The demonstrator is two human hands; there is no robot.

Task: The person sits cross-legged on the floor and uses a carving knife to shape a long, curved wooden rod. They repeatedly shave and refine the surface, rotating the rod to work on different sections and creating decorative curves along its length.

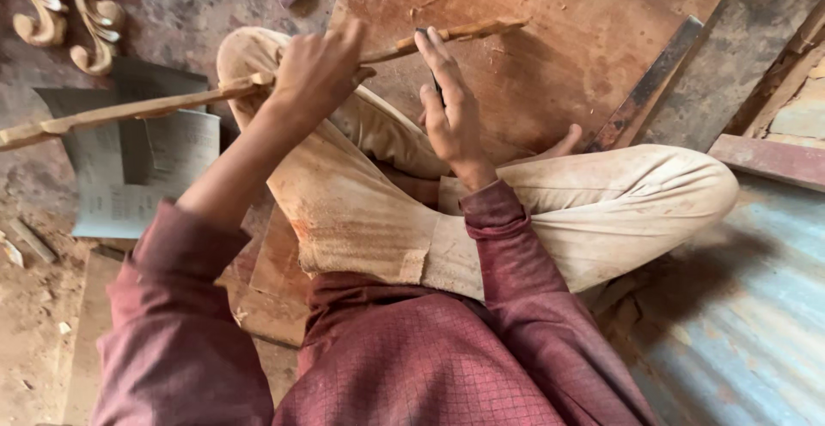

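Observation:
I sit cross-legged in pale trousers on a reddish wooden board (550, 22). My left hand (316, 69) grips a long, thin carved wooden strip (129, 110) near its middle; the strip runs from the far left edge up to the right over my knee. My right hand (451, 108) holds a small dark tool (436, 87), mostly hidden by the fingers, with its fingertips pressed against the strip's right part (468, 29).
Two pale carved scroll pieces (73, 9) lie at the top left. Grey paper sheets (142, 164) are spread on the dusty floor at left. A dark flat bar (653, 82) and red plank (769, 158) lie at right, with corrugated metal sheet (739, 306) below.

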